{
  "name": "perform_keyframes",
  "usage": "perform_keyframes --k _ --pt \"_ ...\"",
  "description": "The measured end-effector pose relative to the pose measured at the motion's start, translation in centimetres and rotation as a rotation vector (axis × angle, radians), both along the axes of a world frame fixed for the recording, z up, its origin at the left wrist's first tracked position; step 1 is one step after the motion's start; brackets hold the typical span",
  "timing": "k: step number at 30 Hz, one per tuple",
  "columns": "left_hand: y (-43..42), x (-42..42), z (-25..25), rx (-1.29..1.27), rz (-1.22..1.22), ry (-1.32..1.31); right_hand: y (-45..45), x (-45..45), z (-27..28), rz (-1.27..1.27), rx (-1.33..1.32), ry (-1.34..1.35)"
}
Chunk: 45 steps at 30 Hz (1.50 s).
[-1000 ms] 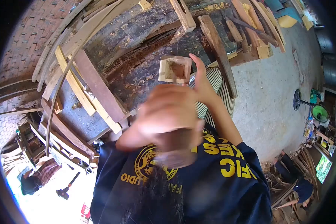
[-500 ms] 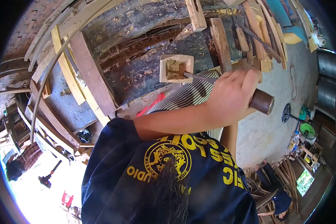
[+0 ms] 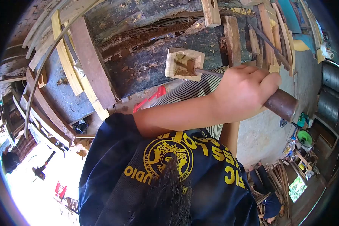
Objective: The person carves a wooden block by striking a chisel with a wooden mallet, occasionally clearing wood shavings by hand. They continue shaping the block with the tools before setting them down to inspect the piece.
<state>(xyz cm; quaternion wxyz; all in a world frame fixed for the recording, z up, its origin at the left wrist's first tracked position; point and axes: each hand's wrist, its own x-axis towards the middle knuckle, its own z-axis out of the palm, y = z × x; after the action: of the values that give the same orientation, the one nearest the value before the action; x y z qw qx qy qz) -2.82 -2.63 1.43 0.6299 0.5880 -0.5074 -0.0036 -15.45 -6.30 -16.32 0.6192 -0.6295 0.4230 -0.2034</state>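
My left hand [image 3: 248, 88] is closed in a fist around the brown handle [image 3: 281, 104] of a chisel, whose butt sticks out on the right. The narrow metal blade [image 3: 211, 72] runs left from the fist, and its tip reaches the near right edge of a hollow in a pale wooden block [image 3: 170, 62]. That block is squarish, with its rough cavity facing up, beside a striped cloth [image 3: 192, 88] over my leg. Part of my right forearm [image 3: 231, 137] shows below the left arm; the right hand itself is hidden.
A dark, worn timber surface [image 3: 139, 75] with wood chips lies ahead. Wooden pieces [image 3: 232, 41] and a wooden-handled tool [image 3: 254, 41] lie at the upper right. Planks [image 3: 92, 60] stand at the left. A green fan [image 3: 304, 138] and a person [image 3: 271, 207] are at the right.
My left hand and the chisel have shifted right. The block has turned slightly and also sits further right in view. The whole view has moved a little.
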Motion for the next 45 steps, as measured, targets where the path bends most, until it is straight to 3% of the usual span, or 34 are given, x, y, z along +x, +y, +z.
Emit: perform_keyframes --k 5,19,28,32,34,36,39,41,45 --pt "0.0 0.2 -0.1 -0.043 -0.040 0.028 0.0 -0.9 1.4 -0.073 -0.001 0.019" --pt "0.8 1.2 0.3 0.221 -0.317 0.063 0.0 -4.2 6.3 -0.302 0.011 0.056" --pt "-0.4 0.9 -0.8 0.166 -0.299 0.125 -0.3 -8.1 10.8 -0.467 0.015 0.063" --pt "-1.1 1.0 -0.6 0.179 -0.278 0.145 0.0 -9.4 19.9 -0.273 -0.097 -0.259" --pt "-1.4 0.7 -0.7 0.233 -0.239 0.088 1.3 -10.6 23.9 -0.309 -0.260 -0.208" --pt "-1.9 0.2 -1.0 0.274 -0.247 0.055 3.5 -10.1 26.8 -0.330 -0.162 -0.167" --pt "-2.3 -0.5 -1.7 0.332 -0.233 -0.012 6.5 -7.8 28.0 -0.501 -0.259 -0.013" --pt "-2.3 -0.5 -1.5 0.346 -0.217 -0.048 7.6 -8.4 29.1 -0.447 -0.143 0.305" --pt "-1.7 -0.1 -0.9 0.342 -0.228 -0.049 8.1 -9.5 29.4 -0.500 -0.299 0.273"
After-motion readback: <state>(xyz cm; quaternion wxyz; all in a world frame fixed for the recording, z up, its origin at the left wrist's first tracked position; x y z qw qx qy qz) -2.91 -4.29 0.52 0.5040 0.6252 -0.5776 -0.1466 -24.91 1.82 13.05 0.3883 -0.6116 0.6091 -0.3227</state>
